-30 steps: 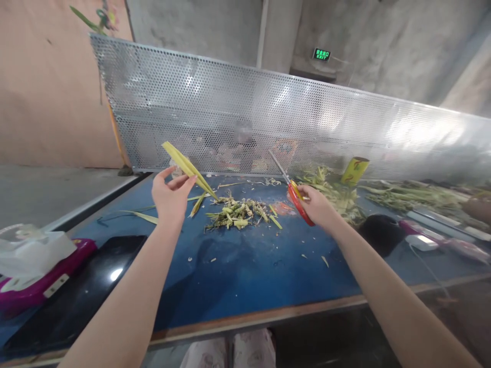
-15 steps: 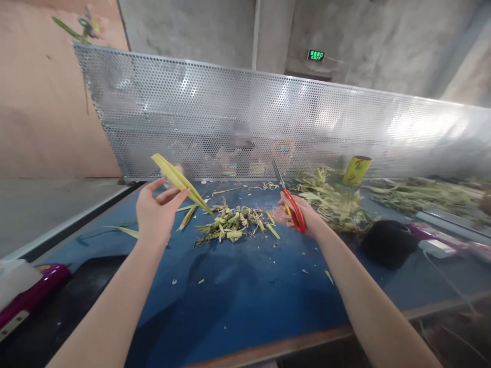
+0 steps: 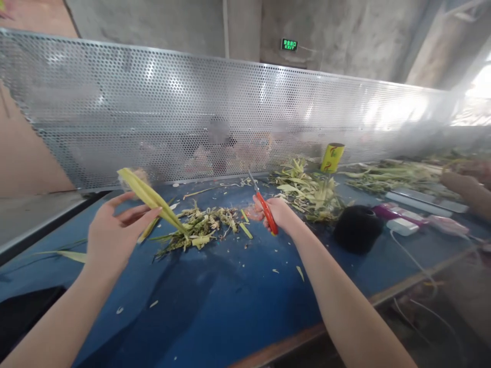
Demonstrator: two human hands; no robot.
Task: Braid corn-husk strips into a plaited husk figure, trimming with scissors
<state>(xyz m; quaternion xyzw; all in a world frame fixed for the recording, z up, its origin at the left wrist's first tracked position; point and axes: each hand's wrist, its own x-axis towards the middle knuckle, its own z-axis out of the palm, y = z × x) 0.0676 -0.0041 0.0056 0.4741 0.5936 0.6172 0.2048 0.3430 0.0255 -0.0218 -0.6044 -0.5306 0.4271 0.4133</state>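
Observation:
My left hand (image 3: 115,227) pinches a long yellow-green leaf strip (image 3: 151,197) between thumb and fingers, its lower tip slanting down to the right. In my right hand (image 3: 278,212) is a pair of scissors (image 3: 266,212) with red handles, blades pointing up and away. Between the hands a heap of plant trimmings (image 3: 199,227) lies on the blue table (image 3: 215,306). The leaf's lower end overlaps that heap in view; whether it touches I cannot tell. The scissors are apart from the leaf.
A pile of pale leaves (image 3: 307,189) lies to the right, with a yellow container (image 3: 332,157) behind it. Nearby are a black spool (image 3: 358,230) and a white adapter (image 3: 402,226) with a cable. A perforated metal panel (image 3: 172,112) closes off the back. Another person's arm (image 3: 466,189) shows at far right.
The camera view has turned to the right, so most things sit further left. Both hands keep their hold on the leaf strip and the scissors. A person's arm has come into view at right.

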